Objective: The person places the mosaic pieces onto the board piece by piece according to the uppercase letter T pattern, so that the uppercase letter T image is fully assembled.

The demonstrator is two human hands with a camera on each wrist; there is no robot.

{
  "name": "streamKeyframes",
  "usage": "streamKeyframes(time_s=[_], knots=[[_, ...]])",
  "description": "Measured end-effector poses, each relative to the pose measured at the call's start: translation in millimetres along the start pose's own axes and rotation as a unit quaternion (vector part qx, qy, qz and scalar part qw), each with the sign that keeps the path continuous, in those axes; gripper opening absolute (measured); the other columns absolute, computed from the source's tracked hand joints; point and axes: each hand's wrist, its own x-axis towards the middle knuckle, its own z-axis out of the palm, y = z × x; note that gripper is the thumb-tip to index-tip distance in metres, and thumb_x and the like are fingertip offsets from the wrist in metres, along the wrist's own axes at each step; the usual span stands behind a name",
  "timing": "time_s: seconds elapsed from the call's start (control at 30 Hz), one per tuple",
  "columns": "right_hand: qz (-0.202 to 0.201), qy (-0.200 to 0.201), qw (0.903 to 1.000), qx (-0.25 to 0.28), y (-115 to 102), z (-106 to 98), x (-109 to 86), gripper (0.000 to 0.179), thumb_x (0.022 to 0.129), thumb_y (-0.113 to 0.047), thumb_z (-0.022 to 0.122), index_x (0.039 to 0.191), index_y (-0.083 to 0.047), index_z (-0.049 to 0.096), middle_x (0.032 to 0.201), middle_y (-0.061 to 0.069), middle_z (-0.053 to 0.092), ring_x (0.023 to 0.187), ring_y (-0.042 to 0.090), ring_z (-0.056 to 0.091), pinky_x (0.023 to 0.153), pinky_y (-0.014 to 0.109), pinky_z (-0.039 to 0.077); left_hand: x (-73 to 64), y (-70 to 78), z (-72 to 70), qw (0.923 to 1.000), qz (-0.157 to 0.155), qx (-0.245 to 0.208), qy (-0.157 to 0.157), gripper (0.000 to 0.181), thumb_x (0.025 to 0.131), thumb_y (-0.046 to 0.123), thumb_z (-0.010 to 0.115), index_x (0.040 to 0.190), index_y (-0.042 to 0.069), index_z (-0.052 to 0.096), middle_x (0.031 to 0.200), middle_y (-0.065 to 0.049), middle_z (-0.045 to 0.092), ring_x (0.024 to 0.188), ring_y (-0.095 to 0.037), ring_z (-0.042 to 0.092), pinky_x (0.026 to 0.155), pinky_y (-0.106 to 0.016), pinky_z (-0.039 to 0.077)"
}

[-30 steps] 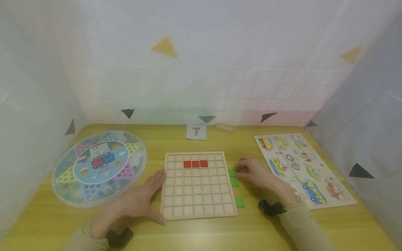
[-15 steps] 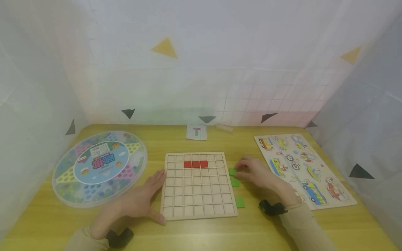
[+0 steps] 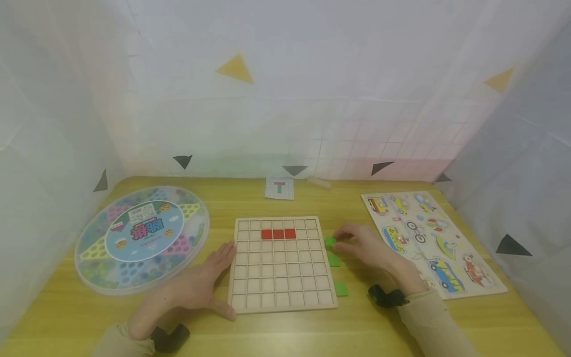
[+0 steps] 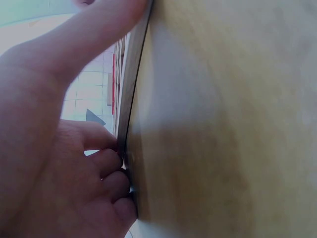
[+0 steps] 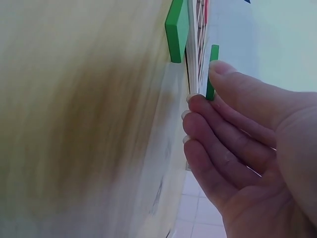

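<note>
A wooden grid board (image 3: 278, 300) lies mid-table, with three red tiles (image 3: 278, 234) side by side in its second row from the back. My left hand (image 3: 196, 282) is spread along the board's left edge, fingers touching the side and thumb at the near left corner. Beside the board's right edge, my right hand (image 3: 368, 248) pinches a green tile (image 5: 213, 72) between thumb and index finger. The right wrist view shows that tile raised off the table. Two more green tiles lie along the same edge: one nearer (image 3: 333, 260), another closer to the front (image 3: 341, 288).
At the back, a small card (image 3: 279, 188) shows a red and green T, with a wooden block (image 3: 319, 183) beside it. A round marble game box (image 3: 142, 238) lies at left. On the right is a vehicle puzzle board (image 3: 415, 233).
The green tile in my right fingers has come up slightly, and more of it shows. My left hand and the board have stayed in place.
</note>
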Motion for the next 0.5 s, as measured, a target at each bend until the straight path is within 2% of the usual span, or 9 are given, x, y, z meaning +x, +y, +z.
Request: streamKeyframes(time_s=[0.27,0.5], knots=[[-0.016,0.009,0.9998,-0.009,-0.9,-1.0,0.1,0.018,0.092,-0.018,0.072,0.110,-0.012,0.071,0.103,-0.005,0.072,0.099,0.014,0.066,0.088,0.037,0.057,-0.1,-0.3,0.2,1.0000,-0.006,-0.001,-0.004,0.142,0.060,0.068,0.082,0.161,0.009,0.003,0.167,-0.014,-0.005,0.152,-0.042,0.002,0.122,-0.058,0.011],[-0.024,0.021,0.9994,-0.010,-3.0,-0.6,1.0,0.020,0.092,-0.017,0.073,0.110,-0.011,0.072,0.104,-0.003,0.073,0.098,0.014,0.067,0.088,0.038,0.058,0.3,0.5,-0.4,1.0000,-0.006,0.000,-0.003,0.142,0.060,0.068,0.083,0.161,0.008,0.003,0.167,-0.015,-0.004,0.152,-0.043,0.003,0.122,-0.058,0.012]])
